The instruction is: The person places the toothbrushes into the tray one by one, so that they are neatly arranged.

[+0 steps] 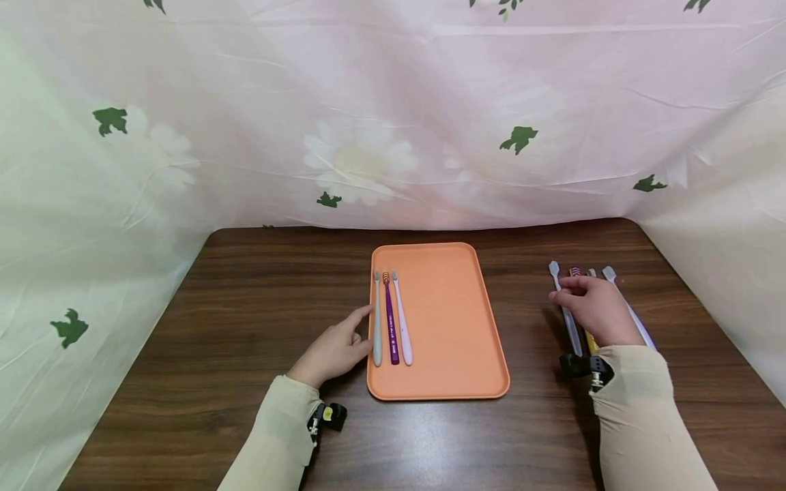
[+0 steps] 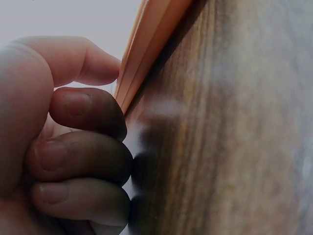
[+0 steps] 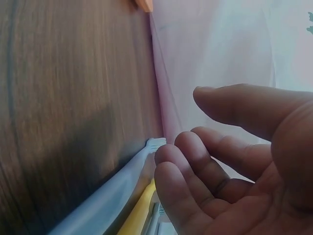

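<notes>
My left hand (image 1: 334, 351) is at the left edge of an orange tray (image 1: 451, 320), its thumb and straight index finger touching the rim. Its other fingers are curled under, shown in the left wrist view. On the tray lie a pale green toothbrush (image 1: 377, 327), a purple toothbrush (image 1: 390, 324) and a pale pink toothbrush (image 1: 403, 327), side by side. To the right, my right hand (image 1: 598, 307) hovers over more toothbrushes, thumb and fingers apart. Nearest its fingertips is a grey-blue toothbrush (image 1: 572, 331); a yellow toothbrush (image 3: 139, 210) lies beside it. The hand partly hides this group.
A dark wooden table (image 1: 245, 307) carries everything. Behind it and along both sides hangs a floral cloth (image 1: 430, 136). At the far right of the loose group lies a pale lavender toothbrush (image 1: 641, 331). The table's surface shows between tray and group.
</notes>
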`<state>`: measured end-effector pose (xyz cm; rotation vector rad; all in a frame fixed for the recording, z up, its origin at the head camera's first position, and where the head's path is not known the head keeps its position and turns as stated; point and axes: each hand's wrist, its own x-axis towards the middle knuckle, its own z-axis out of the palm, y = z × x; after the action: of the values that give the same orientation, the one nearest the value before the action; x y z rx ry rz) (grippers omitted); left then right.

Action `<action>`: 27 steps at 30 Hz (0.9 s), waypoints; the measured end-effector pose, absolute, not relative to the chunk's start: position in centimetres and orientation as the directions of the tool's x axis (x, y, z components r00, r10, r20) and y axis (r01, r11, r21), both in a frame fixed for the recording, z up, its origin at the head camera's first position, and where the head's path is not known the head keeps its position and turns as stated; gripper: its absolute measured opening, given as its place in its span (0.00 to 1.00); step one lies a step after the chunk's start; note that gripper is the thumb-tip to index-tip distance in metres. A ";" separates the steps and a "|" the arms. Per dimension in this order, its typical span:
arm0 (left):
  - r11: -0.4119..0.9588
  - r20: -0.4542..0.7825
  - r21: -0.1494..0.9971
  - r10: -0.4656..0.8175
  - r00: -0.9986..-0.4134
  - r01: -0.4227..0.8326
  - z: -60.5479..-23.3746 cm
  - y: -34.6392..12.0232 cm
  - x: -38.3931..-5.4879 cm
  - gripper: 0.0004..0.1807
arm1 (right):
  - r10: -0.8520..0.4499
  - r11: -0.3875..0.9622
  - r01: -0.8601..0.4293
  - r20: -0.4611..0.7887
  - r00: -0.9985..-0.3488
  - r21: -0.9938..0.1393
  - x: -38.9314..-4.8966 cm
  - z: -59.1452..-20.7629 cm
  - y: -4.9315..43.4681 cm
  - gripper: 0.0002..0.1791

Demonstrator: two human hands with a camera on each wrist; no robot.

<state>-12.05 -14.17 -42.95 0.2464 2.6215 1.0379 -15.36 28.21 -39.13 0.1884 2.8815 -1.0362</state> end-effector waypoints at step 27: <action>0.722 -0.221 0.691 0.272 -0.937 0.047 -42.9 -14.1 -12.0 0.35 | 0.108 0.801 0.131 -0.075 -0.991 -0.584 -15.7 -40.0 28.4 0.25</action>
<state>-12.02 -14.15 -42.92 0.2494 2.6204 1.0390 -15.66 28.35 -40.03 0.1954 2.9450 -0.9595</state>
